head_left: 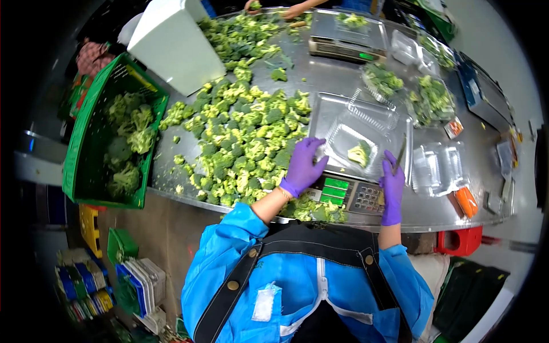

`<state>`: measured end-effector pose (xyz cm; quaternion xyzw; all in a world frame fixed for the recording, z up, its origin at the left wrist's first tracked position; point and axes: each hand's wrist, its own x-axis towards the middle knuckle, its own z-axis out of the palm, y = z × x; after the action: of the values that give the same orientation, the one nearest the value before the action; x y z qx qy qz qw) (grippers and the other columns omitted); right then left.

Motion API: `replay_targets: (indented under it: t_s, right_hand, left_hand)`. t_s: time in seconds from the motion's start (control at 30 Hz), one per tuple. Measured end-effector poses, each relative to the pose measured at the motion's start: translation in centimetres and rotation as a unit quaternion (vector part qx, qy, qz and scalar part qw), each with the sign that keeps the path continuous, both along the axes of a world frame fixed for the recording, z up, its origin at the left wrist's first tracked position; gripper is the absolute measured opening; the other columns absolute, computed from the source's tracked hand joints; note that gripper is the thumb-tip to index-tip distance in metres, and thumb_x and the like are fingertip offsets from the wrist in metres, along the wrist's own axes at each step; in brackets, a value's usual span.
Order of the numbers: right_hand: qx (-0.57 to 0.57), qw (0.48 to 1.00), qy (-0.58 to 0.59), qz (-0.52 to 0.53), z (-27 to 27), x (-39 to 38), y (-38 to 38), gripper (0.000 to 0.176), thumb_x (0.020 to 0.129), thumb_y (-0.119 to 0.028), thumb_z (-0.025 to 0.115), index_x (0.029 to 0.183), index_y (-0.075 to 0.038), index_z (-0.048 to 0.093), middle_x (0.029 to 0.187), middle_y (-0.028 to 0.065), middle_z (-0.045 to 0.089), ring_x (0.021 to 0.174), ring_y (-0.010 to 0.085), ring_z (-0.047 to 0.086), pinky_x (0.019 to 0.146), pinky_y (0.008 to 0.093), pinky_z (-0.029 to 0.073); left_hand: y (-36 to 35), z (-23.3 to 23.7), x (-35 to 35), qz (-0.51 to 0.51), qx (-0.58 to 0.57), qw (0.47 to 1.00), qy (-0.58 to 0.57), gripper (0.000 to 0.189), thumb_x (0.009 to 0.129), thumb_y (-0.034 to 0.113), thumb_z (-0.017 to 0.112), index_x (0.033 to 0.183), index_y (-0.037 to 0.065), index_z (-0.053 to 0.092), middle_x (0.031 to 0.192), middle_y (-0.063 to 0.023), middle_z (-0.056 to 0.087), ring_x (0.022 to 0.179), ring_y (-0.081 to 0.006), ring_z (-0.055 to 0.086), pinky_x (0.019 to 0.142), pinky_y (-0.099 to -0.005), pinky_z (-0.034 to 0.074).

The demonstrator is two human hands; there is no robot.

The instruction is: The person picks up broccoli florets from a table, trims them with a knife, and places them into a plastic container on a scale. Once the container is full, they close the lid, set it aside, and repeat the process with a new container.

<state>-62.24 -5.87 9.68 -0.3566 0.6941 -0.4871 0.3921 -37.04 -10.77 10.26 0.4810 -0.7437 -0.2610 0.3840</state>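
My left hand, in a purple glove, rests with spread fingers on the left edge of a clear plastic clamshell tray that sits open on a weighing scale. One broccoli floret lies inside the tray. My right hand, also gloved, is at the tray's right front corner and holds a small knife pointing up. A big heap of cut broccoli florets covers the steel table just left of the scale.
A green crate with whole broccoli heads hangs off the table's left side. A white bin stands tilted at the back left. A second scale, filled and empty clamshells, and another person's hands are farther back.
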Motion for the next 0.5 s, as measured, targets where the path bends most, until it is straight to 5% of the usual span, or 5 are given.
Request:
replay_targets:
  t_s: [0.07,0.17,0.33,0.5]
  right_hand:
    - [0.0,0.999,0.024,0.026,-0.2,-0.4,0.0,0.035,0.087,-0.023,0.057,0.118,-0.006,0.055,0.1,0.0013,0.062,0.044,0.0031,0.041,0.04,0.0179,0.034]
    - [-0.007,0.999,0.025,-0.028,2.2,-0.5,0.0,0.031,0.088,-0.022,0.056,0.114,-0.006,0.057,0.104,0.0023,0.062,0.043,0.0026,0.04,0.04,0.0172,0.033]
    - [-0.066,0.997,0.011,-0.05,3.5,-0.2,0.4,0.03,0.088,-0.02,0.055,0.115,-0.007,0.056,0.11,0.0005,0.061,0.05,0.0015,0.041,0.043,0.0158,0.036]
    - [-0.076,0.997,0.001,-0.006,3.7,1.6,0.5,0.032,0.086,-0.019,0.056,0.114,-0.004,0.055,0.108,0.0016,0.062,0.047,0.0024,0.044,0.042,0.016,0.037]
  left_hand:
    - [1.1,0.0,1.4,0.018,-0.024,0.999,0.023,0.034,0.078,0.017,0.063,0.109,0.006,0.057,0.101,-0.0138,0.053,0.093,-0.028,0.052,0.08,-0.0343,0.043]
    - [0.5,-0.9,4.6,0.073,0.088,0.989,0.088,0.027,0.078,0.015,0.062,0.103,0.004,0.06,0.088,-0.0118,0.057,0.076,-0.028,0.055,0.071,-0.0338,0.045]
    - [-7.1,-6.9,9.6,0.157,-0.029,0.983,-0.091,0.044,0.076,0.011,0.061,0.119,0.008,0.052,0.121,-0.0195,0.049,0.11,-0.0351,0.046,0.095,-0.04,0.037]
    - [-12.8,-8.8,10.1,0.068,-0.032,0.967,-0.245,0.06,0.065,-0.002,0.053,0.122,0.014,0.05,0.123,-0.0205,0.047,0.109,-0.0388,0.046,0.095,-0.0423,0.038]
